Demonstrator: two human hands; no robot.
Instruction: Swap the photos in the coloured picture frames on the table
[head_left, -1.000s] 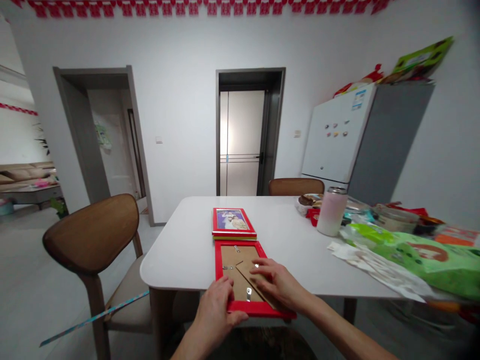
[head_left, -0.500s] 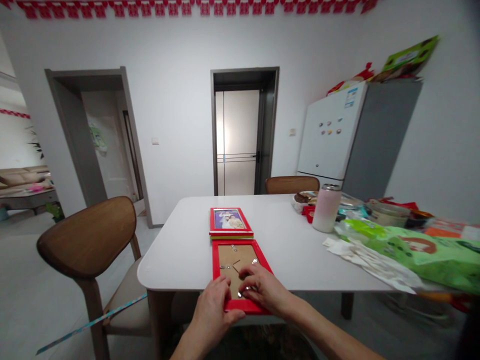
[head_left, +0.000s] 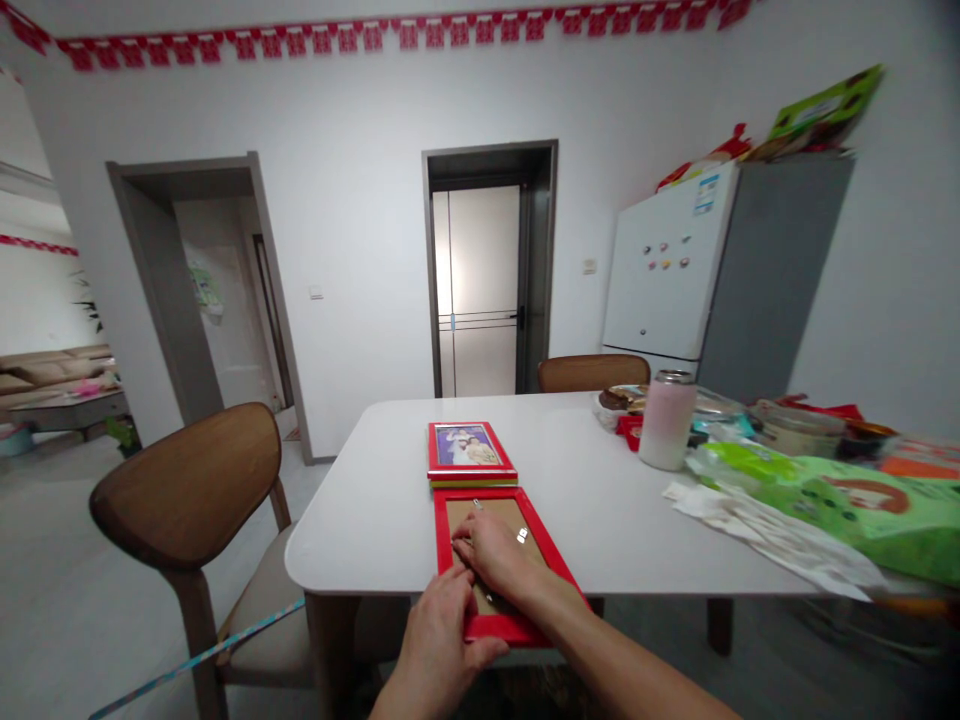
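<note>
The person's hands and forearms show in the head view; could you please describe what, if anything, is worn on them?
The left hand and the right hand are ungloved. The right forearm shows no sleeve, watch or bracelet; the visible left wrist is bare too. No rings show, though some fingers are hidden.

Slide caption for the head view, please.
Left hand at the near left corner of a red frame, right hand over its brown backing.

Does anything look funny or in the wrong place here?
Two things look odd. The near frame sticks out past the edge of the table, instead of lying fully on top. A blue strip slants across the chair, a strange spot for it. I see nothing spilled or broken.
</note>
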